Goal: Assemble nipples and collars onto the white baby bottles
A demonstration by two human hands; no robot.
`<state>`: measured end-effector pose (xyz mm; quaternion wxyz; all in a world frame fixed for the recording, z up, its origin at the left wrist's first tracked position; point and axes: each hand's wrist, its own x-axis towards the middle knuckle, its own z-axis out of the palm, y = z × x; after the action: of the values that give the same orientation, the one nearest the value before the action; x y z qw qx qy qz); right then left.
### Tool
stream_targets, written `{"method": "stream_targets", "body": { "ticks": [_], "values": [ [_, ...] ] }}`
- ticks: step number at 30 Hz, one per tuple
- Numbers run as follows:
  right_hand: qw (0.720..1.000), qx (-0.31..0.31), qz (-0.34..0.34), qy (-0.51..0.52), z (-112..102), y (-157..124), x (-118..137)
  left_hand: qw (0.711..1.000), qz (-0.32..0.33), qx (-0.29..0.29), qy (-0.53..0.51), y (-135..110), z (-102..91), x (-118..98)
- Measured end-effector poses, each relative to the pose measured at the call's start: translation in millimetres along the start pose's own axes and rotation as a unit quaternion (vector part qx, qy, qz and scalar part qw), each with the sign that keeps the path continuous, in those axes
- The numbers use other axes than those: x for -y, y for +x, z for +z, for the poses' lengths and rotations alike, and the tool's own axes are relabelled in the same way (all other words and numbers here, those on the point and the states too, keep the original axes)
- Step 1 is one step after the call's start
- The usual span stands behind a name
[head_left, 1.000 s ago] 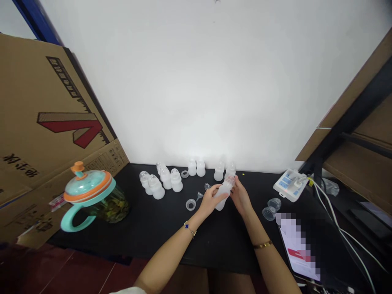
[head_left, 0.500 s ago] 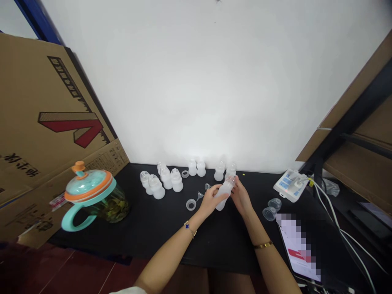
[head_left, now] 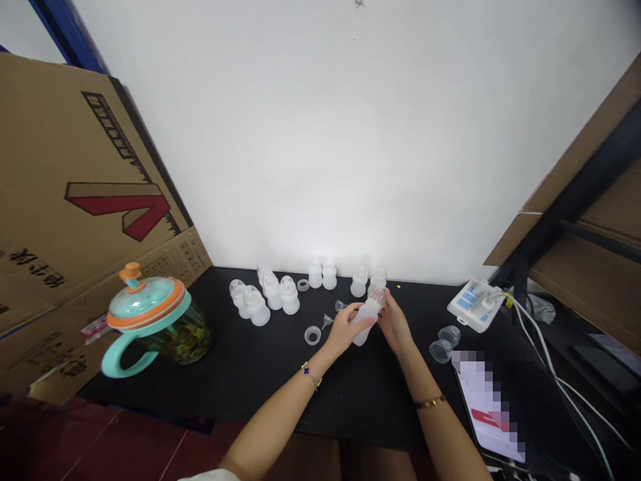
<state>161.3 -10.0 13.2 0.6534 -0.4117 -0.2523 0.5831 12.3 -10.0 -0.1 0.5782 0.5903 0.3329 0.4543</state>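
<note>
A frosted white baby bottle point(head_left: 366, 315) is tilted between my two hands over the black table. My left hand point(head_left: 345, 332) is wrapped round its body. At its upper end, the fingers of my right hand point(head_left: 394, 319) grip the clear cap point(head_left: 376, 298). Left of my hands lie a white collar ring point(head_left: 312, 335) and two clear nipples, one nipple point(head_left: 327, 321) by the ring and another nipple point(head_left: 340, 305) farther back. Behind stand more bottles: a bottle point(head_left: 359, 282) near the wall, a pair with a bottle point(head_left: 329, 275), and a cluster with a bottle point(head_left: 256, 306) at the left.
Two clear caps point(head_left: 441, 351) lie right of my hands, beside a phone point(head_left: 485, 407). A white power strip point(head_left: 477, 305) with cables sits at the back right. At the left are a turquoise-handled jug point(head_left: 155, 321) and a large cardboard box point(head_left: 75, 200). The wall point(head_left: 350, 147) closes the back.
Almost nothing differs. Both hands stay on the bottle and its cap, with the view shifted only slightly.
</note>
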Motion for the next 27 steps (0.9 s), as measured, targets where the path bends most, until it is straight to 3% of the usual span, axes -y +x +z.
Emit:
{"method": "stream_targets", "body": {
  "ticks": [27],
  "values": [
    [1.0,0.007,0.007,0.005,0.2,0.2,-0.8,1.0,0.006,-0.004,-0.016,0.4,-0.2,-2.1]
  ]
}}
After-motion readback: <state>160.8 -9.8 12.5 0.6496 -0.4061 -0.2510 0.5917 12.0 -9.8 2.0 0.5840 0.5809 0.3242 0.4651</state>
